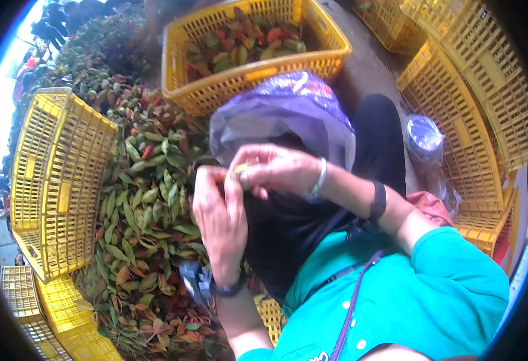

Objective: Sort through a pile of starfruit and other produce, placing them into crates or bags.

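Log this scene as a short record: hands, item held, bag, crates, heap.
Right hand: pinching a small yellowish piece; what it is can't be told
Left hand: fingertips meeting the right hand's; its own hold unclear
Bag: purple and whitish plastic, open, just beyond the hands
Far crate: yellow, holding red and green pods
Left crate: yellow, tipped beside the heap
Heap: green and reddish, left of the hands

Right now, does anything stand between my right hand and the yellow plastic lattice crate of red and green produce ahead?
Yes: an open, shiny purple plastic bag with a greyish inside stands between your right hand and the yellow crate, overlapping its near wall in this view.
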A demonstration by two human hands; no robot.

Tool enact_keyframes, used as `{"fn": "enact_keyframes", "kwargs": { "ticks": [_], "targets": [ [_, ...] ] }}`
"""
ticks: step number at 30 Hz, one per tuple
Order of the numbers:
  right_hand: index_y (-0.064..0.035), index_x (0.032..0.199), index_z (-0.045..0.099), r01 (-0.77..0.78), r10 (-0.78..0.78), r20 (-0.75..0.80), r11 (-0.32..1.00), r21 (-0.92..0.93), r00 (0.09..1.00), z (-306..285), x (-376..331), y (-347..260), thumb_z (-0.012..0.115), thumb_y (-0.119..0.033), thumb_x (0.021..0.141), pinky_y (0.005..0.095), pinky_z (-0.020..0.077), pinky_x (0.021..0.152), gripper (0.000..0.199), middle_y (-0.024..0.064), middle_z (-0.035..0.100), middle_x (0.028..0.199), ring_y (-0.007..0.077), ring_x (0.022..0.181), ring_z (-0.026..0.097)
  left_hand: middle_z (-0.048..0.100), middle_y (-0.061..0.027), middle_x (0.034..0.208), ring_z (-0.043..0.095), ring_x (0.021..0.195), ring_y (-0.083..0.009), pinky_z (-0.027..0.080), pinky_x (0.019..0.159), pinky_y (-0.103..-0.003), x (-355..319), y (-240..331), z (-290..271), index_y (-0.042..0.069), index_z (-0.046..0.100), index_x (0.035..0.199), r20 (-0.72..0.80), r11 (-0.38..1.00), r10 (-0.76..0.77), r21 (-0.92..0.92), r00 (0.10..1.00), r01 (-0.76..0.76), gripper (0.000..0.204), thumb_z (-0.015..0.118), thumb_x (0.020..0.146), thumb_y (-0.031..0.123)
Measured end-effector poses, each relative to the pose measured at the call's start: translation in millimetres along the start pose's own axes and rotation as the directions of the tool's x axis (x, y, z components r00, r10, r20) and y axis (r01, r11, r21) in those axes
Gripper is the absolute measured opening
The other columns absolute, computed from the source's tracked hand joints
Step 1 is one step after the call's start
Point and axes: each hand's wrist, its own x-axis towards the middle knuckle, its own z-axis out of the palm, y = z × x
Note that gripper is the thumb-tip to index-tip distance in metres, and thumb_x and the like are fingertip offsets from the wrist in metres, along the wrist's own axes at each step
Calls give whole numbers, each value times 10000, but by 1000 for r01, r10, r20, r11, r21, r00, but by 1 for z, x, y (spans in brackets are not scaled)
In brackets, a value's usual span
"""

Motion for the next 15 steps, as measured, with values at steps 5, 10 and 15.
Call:
{"fn": "enact_keyframes", "kwargs": {
  "ticks": [5, 10, 15],
  "targets": [
    [-80, 959, 546, 37, -24, -60, 976, 213, 998, -58, -12, 33, 619, -128, 894, 249, 486, 629, 109, 5, 609, 854, 95, 789, 590, 553, -215, 815, 573, 763, -381, 452, 650, -447, 6, -7, 72, -11, 497, 889, 99, 974, 145, 161, 984, -160, 190, 529, 932, 171],
    [-2, 937, 629, 8, -240, -175, 609, -793, 955, -94, -9, 53, 522, -84, 822, 327, 498, 729, 178, 110, 677, 875, 176, 809, 625, 538, -233, 935, 575, 859, -422, 478, 735, -474, -5, -17, 118, -22, 464, 964, 125, 940, -31, 340, 992, -13, 167, 558, 902, 101],
    [-8, 952, 659, 88, -491, -543, 792, -605, 681, -109, -15, 50, 571, -119, 825, 343, 485, 696, 190, 142, 668, 842, 197, 782, 627, 550, -187, 851, 607, 756, -328, 499, 674, -402, 8, -3, 115, -19, 466, 966, 44, 979, -116, 171, 992, 107, 142, 516, 940, 111]
  ]
}}
